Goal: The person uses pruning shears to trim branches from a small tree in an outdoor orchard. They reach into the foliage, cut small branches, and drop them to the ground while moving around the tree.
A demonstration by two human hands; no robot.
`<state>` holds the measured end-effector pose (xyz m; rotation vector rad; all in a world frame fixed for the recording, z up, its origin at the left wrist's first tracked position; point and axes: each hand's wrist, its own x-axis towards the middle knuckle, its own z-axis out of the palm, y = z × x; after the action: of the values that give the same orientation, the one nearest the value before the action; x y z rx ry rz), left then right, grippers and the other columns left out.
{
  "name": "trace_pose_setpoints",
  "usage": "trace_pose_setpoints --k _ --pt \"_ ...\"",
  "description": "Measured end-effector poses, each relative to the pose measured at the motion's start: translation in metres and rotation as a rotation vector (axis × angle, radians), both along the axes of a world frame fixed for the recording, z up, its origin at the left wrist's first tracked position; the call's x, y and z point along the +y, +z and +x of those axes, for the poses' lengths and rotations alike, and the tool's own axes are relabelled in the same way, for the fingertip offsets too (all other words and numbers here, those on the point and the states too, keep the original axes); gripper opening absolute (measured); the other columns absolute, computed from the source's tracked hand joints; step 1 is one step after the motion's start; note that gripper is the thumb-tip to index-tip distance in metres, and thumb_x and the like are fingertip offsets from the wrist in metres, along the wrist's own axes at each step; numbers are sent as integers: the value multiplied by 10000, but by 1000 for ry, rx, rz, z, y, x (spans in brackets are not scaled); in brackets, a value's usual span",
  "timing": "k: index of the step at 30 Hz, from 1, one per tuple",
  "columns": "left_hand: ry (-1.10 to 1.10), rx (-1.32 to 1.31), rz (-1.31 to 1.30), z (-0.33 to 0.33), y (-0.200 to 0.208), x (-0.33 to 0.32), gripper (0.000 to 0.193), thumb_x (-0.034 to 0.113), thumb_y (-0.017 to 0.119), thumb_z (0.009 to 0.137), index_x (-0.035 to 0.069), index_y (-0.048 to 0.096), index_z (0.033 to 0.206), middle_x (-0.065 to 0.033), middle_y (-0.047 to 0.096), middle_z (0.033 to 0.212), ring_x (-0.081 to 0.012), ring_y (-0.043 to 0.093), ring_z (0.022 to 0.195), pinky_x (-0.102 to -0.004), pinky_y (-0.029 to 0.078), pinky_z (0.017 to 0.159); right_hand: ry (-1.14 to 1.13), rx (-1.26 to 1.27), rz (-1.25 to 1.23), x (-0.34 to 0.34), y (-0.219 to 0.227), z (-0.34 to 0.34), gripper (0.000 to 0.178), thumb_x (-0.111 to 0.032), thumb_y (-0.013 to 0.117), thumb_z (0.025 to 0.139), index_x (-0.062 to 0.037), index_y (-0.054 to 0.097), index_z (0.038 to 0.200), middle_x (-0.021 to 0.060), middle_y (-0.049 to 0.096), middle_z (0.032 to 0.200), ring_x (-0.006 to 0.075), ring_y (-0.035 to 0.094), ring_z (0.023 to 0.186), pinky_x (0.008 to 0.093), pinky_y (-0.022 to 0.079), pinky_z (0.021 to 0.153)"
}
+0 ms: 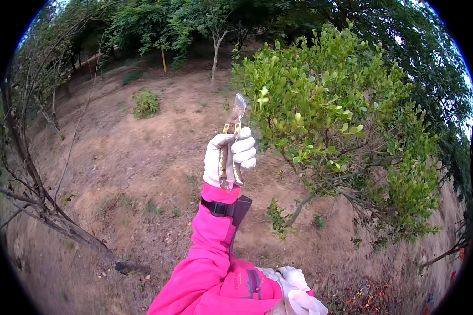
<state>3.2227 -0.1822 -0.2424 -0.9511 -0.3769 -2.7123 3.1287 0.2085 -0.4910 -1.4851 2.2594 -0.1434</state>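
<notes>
Metal pruners (238,125) in gloved left hand (214,157)

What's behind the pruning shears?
Behind the blade: brown ground. Behind the handles: the raised white-gloved hand; whatever it covers beyond can't be seen.

Outdoor grove: trees (215,55), shrub (331,115), bare soil (142,152)

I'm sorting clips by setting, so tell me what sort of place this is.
Outdoors, probably an orchard or wooded plot: mostly bare soil, a leafy bush and trees beyond.
</notes>
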Motion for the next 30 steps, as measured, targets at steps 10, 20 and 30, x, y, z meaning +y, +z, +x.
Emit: trace_pose_setpoints --k 10,20,30 --pt "332 375 -60 41 -11 47 429 216 614 867 58 394 1200 -77 496 942 -288 521 964 -640 426 859 -90 36 38 0 11 11 362 -448 474 899 -160 642 1037 103 653 987 302 621 957 464 443 821" --pt "473 275 -64 71 -21 67 357 -4 689 797 133 434 1006 -13 428 817 -143 488 747 -487 495 672 -169 61 -90 2 27 21 279 -355 525 889 -117 644 970 113 640 935 321 612 888 444 444 790" --pt "180 -195 -164 53 -63 78 369 109 707 774 81 374 929 -17 379 811 -130 418 667 -493 518 694 -231 82 -184 21 23 25 256 -354 536 872 -120 634 911 84 623 827 290 622 806 452 450 735"
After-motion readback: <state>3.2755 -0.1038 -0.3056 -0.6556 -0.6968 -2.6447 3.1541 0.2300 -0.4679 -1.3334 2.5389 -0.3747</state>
